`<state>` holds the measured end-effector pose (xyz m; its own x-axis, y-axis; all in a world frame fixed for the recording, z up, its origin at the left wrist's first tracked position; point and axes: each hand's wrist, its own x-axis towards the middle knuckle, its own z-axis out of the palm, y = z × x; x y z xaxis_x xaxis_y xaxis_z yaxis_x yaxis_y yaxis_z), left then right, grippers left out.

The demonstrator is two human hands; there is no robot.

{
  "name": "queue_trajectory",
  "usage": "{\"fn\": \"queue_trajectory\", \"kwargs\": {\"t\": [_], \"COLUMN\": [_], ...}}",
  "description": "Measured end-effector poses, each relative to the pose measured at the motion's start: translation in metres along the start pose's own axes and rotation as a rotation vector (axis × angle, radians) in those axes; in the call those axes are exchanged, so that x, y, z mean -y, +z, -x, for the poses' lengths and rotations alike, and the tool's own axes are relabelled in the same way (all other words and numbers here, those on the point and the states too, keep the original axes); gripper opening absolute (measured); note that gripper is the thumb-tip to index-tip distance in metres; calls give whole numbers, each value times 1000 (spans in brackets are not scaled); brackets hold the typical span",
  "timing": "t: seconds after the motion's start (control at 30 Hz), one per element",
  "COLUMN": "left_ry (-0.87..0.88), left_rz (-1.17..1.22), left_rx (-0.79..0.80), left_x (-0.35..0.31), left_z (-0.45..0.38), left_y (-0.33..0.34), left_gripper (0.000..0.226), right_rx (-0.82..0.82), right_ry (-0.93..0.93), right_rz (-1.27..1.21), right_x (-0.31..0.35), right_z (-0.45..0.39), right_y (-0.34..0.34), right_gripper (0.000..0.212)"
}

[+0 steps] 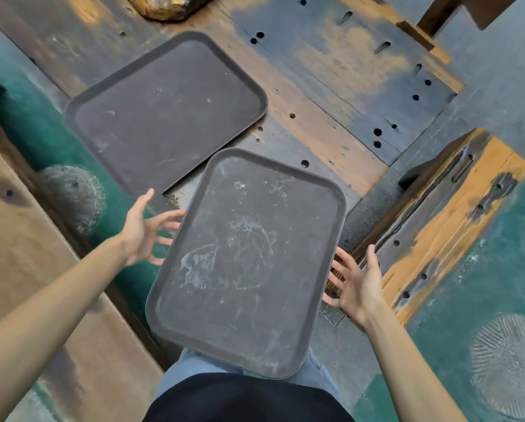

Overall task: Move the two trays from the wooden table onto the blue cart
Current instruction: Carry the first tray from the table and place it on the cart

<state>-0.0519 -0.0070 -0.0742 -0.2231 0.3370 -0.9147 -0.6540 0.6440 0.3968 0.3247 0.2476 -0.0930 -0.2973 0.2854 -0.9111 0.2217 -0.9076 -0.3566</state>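
- Two dark brown flat plastic trays sit on the old worn wooden table [331,95], and no blue cart shows anywhere.
- On the left, the far tray [163,114] lies flat, well away from both hands, with one corner reaching past the table's edge.
- The left hand [147,229] is wide open, fingers spread, just beside the near tray's left side. It holds nothing.
- In the middle, the near tray [249,263] sticks out past the table's edge, over the person's blue jeans [194,365].
- It could tip and fall if one hand pushes or lifts before the other.
- The right hand [357,283] is wide open too, at the near tray's right edge, gripping nothing.
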Motion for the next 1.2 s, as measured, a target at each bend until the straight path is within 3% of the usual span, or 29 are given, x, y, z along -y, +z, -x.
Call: {"fn": "queue_trajectory", "kwargs": {"t": [0.37,0.67,0.93,1.2], "left_ry": [110,231,276,298], "left_rz": [354,538,738,1048], "left_rx": [15,-137,-296,-458], "left_x": [160,263,381,542], "left_z": [102,178,237,283], "left_y": [23,51,61,107], "left_gripper": [96,89,89,82], "right_rx": [269,402,507,576], "right_ry": [85,85,158,170], "right_rz": [328,556,768,1055], "right_x": [41,28,-27,-130], "right_z": [35,67,84,119], "right_y": [-28,-5,37,66], "right_gripper": [82,79,79,72]}}
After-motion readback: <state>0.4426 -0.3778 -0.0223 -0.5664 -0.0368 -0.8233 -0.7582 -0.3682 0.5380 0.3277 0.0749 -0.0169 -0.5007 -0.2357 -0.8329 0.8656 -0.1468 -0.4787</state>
